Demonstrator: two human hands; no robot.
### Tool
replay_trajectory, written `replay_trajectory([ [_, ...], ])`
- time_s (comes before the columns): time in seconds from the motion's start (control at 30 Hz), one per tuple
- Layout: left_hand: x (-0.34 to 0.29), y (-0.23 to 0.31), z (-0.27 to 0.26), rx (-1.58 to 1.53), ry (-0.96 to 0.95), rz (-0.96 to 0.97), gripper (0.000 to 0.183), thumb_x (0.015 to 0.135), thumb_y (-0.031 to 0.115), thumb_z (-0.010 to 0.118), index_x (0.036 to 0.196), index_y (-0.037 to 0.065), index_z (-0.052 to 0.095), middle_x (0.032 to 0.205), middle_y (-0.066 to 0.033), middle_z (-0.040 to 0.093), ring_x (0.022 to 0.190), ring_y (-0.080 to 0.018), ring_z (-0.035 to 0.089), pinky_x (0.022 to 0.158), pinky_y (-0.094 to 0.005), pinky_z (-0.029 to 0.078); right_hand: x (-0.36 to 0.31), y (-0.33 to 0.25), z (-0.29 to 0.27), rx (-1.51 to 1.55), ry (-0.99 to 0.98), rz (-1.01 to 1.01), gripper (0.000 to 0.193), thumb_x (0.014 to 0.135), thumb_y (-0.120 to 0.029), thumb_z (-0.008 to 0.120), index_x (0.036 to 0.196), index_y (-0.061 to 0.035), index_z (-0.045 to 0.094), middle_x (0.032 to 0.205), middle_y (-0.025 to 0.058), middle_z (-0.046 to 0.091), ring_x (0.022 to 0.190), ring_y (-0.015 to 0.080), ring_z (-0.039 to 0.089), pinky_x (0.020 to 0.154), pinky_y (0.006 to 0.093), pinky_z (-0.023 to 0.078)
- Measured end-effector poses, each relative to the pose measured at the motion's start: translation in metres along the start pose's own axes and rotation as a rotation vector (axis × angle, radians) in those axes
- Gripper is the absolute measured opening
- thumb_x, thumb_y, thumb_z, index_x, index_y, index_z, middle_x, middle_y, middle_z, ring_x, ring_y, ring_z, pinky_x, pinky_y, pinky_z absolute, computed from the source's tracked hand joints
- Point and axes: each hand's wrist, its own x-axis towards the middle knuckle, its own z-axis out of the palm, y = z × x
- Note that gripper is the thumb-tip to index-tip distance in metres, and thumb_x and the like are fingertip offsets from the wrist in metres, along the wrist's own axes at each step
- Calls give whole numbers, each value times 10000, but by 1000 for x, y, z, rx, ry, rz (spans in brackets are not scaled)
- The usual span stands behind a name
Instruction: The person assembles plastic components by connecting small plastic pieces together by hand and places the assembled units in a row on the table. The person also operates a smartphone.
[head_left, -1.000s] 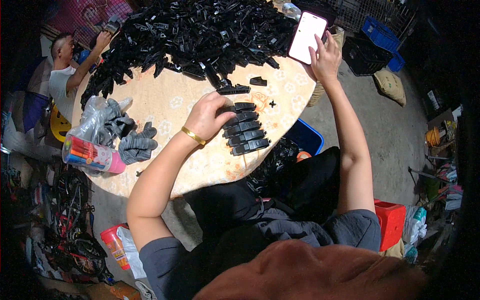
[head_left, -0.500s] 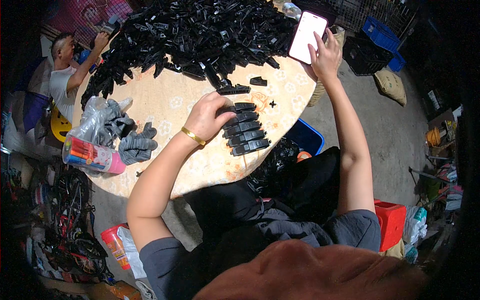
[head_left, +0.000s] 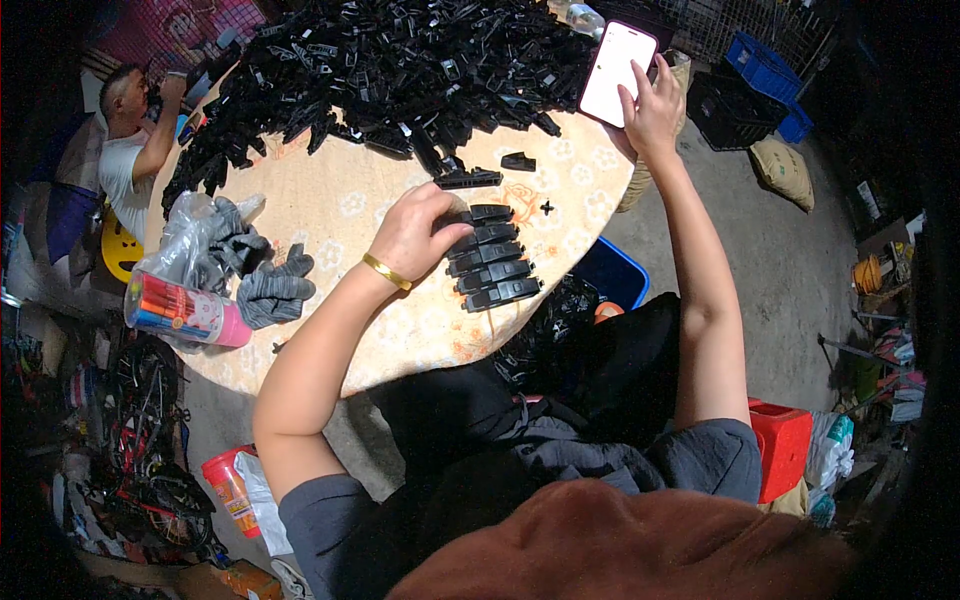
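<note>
Several long black plastic parts (head_left: 497,268) lie side by side in a row on the table near its front edge. My left hand (head_left: 418,232), with a gold bangle at the wrist, curls around the left end of the upper ones; its thumb touches them and its other fingertips are partly hidden. At the table's far right edge lies a phone (head_left: 612,85) with a bright white screen. My right hand (head_left: 655,115) is open over the phone's right side, fingers apart, fingertips at the screen. Beyond the row are a loose black strip (head_left: 470,180) and a small black piece (head_left: 518,161).
A large heap of black plastic parts (head_left: 390,70) covers the table's far side. On the left lie grey gloves (head_left: 275,290), a clear plastic bag (head_left: 190,235) and a tub of coloured pens (head_left: 185,308). Another person (head_left: 130,130) sits at the far left. A blue bin (head_left: 615,272) stands below.
The other person's raised hand has come down and closer to their head. My right hand has barely shifted at the phone, whose screen content differs slightly. My left hand has stayed in place.
</note>
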Motion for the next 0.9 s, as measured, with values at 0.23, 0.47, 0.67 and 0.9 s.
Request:
replay_trajectory([
  [0.23, 0, 0, 0, 12, -1, -8, 201, 735, 127, 692, 871, 5, 609, 802, -119, 545, 748, -272, 543, 671, -342, 448, 2, 1, 0, 2, 39, 43, 439, 838, -362, 594, 1225, -160, 541, 1337, 143, 380, 1211, 315, 369, 951, 463, 310],
  [0.47, 0, 2, 0, -1, -2, -14, 195, 734, 121, 687, 865, 2, 606, 796, -122, 540, 744, -271, 545, 671, -339, 449, 1, 0, -2, 35, 48, 26, 411, 844, -337, 590, 1214, -162, 550, 1346, 148, 372, 1215, 321, 371, 959, 469, 300],
  [0.67, 0, 2, 0, -12, -6, -26, 198, 734, 124, 687, 868, 3, 605, 802, -123, 540, 749, -275, 546, 674, -340, 450, -1, 4, -1, 49, 46, -2, 380, 851, -289, 587, 1208, -161, 554, 1347, 143, 375, 1231, 317, 362, 971, 469, 295],
  [0.9, 0, 1, 0, -4, -7, -18, 210, 728, 123, 693, 879, 4, 609, 811, -123, 546, 762, -277, 548, 685, -342, 452, -4, 6, -3, 58, 28, -6, 359, 850, -267, 591, 1198, -182, 564, 1347, 126, 379, 1234, 306, 364, 972, 469, 302],
])
